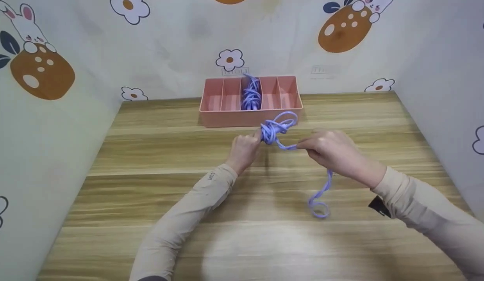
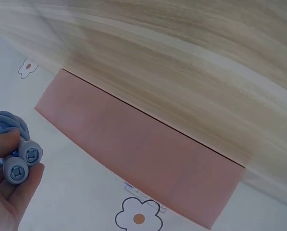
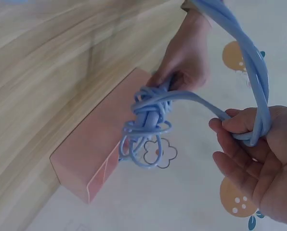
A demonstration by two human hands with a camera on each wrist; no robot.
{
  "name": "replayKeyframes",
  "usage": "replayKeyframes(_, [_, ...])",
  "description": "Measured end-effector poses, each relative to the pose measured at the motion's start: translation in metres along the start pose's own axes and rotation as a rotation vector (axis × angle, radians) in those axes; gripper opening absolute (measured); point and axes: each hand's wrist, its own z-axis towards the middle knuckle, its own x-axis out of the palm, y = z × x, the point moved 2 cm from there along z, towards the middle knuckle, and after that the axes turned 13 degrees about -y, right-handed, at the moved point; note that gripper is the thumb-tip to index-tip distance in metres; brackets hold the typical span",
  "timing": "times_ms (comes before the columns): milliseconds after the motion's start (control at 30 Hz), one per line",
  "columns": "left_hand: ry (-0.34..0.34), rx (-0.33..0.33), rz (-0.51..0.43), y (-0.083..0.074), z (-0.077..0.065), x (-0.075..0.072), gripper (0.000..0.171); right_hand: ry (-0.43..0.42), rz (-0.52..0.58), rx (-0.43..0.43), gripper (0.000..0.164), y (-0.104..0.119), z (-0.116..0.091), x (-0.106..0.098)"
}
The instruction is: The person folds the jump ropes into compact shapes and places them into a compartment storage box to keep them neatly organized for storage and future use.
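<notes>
A blue jump rope (image 1: 270,132) hangs over the table, its cord wound several times around its two handles. My left hand (image 1: 243,151) grips the handles at one end; in the left wrist view the round handle ends (image 2: 32,154) stick out side by side between thumb and fingers. Pinched in my right hand (image 1: 337,153) is the doubled cord (image 3: 253,72), drawn out to the right of the bundle. Below that hand the cord's twisted tail (image 1: 320,197) dangles in a loop. Another blue wound rope (image 1: 251,95) lies in the middle compartment of the pink box (image 1: 242,119).
The pink box stands at the table's back edge, just beyond the rope, with dividers forming several compartments. Patterned walls (image 1: 179,50) enclose the wooden table (image 1: 148,203) at the back and both sides.
</notes>
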Motion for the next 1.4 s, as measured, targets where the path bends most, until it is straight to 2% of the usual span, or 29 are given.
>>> replayKeyframes(100, [0.001, 0.037, 0.014, 0.0, -0.002, 0.001, 0.025, -0.017, -0.047, -0.138, 0.028, -0.006, 0.006, 0.001])
replayKeyframes(267, [-0.013, 0.145, 0.029, -0.004, -0.003, 0.001, 0.021, -0.068, -0.158, -0.339, 0.028, -0.017, 0.015, 0.003])
replayKeyframes(433, [-0.016, 0.234, 0.002, -0.008, -0.004, 0.0, 0.021, -0.133, -0.237, -0.442, 0.024, -0.029, 0.021, 0.003])
replayKeyframes(600, [-0.054, 0.294, -0.035, -0.01, -0.004, 0.0, 0.017, -0.198, -0.341, -0.53, 0.024, -0.042, 0.025, 0.004])
replayKeyframes(800, [-0.068, 0.333, -0.057, -0.014, -0.004, -0.001, 0.012, -0.221, -0.428, -0.575, 0.024, -0.055, 0.023, 0.012])
replayKeyframes(1033, [-0.005, 0.286, -0.073, -0.02, -0.002, -0.007, 0.016, -0.352, -0.379, -0.648, 0.023, -0.057, 0.027, 0.025])
replayKeyframes(1133, [-0.01, 0.277, -0.115, -0.023, 0.0, -0.011, 0.019, -0.399, -0.358, -0.669, 0.025, -0.058, 0.031, 0.029])
replayKeyframes(1267, [-0.051, 0.287, -0.2, -0.025, 0.001, -0.016, 0.023, -0.394, -0.346, -0.64, 0.023, -0.067, 0.032, 0.034])
replayKeyframes(1400, [-0.092, 0.297, -0.264, -0.023, 0.0, -0.019, 0.023, -0.357, -0.298, -0.545, 0.022, -0.079, 0.027, 0.043])
